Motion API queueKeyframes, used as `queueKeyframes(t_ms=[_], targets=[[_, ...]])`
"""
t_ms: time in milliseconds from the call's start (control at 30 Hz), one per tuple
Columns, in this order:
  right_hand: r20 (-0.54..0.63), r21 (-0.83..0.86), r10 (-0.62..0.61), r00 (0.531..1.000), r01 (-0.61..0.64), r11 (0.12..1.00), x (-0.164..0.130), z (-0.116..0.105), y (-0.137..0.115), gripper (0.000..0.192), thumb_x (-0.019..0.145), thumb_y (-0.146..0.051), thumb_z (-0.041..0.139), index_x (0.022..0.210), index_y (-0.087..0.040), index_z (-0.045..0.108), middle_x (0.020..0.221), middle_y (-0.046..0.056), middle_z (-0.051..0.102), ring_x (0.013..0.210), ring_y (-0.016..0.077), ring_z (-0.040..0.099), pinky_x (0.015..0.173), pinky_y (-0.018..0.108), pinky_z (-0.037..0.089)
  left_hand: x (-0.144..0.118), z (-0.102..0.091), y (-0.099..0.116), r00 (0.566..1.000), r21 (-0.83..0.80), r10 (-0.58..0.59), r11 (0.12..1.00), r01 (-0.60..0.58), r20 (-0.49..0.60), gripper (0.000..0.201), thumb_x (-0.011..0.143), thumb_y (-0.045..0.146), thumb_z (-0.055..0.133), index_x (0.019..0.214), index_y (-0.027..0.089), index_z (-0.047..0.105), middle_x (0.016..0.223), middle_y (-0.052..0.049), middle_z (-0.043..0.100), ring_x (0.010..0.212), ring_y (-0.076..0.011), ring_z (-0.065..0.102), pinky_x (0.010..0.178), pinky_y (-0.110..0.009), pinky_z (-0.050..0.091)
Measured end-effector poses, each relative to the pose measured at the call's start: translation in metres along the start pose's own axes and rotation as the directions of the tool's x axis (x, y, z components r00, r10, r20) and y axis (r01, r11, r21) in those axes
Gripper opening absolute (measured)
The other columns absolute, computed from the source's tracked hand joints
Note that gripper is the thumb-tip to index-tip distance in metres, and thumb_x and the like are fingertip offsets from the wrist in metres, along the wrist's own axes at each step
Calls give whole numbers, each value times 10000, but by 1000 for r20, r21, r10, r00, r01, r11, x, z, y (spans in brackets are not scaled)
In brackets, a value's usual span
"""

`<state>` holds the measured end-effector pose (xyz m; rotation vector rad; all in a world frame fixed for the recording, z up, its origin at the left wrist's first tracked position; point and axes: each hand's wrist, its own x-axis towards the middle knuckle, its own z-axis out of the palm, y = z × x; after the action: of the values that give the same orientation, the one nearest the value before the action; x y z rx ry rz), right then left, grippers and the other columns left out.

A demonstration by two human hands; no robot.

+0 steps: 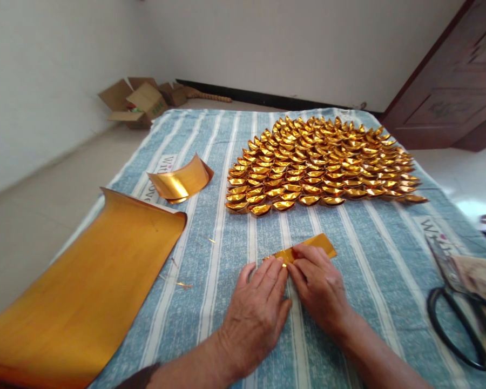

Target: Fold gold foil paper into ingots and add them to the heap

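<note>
A narrow strip of gold foil paper (314, 245) lies on the blue striped cloth (348, 259) near the front middle. My left hand (255, 310) and my right hand (319, 286) both press down on the strip's near left end, fingertips pinching its folded edge. Behind them, a large mass of several folded gold paper ingots (319, 162) sits in tight rows on the cloth.
A big curled gold foil sheet (85, 292) lies at the left edge, with a smaller curled piece (180, 181) behind it. Black-handled scissors (457, 319) rest at the right. Open cardboard boxes (137, 102) stand on the floor at the back left; a brown door (453, 86) at the right.
</note>
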<state>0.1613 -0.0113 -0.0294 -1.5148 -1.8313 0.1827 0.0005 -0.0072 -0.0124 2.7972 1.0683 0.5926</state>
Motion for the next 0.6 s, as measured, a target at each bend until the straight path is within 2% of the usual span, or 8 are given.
queueKeyframes(t_ms=[600], targets=[[8,0,-15,1000,15,1000,-5,1,2,304,935,-148,427,726,-161,648,986,128,656,940,229,591,798,402,518,-1,0,2,997,30,-26,999,23,73,378,954,294,426,1250,94,547,1307,-148,583,1219,-286,515,987,-481,376]])
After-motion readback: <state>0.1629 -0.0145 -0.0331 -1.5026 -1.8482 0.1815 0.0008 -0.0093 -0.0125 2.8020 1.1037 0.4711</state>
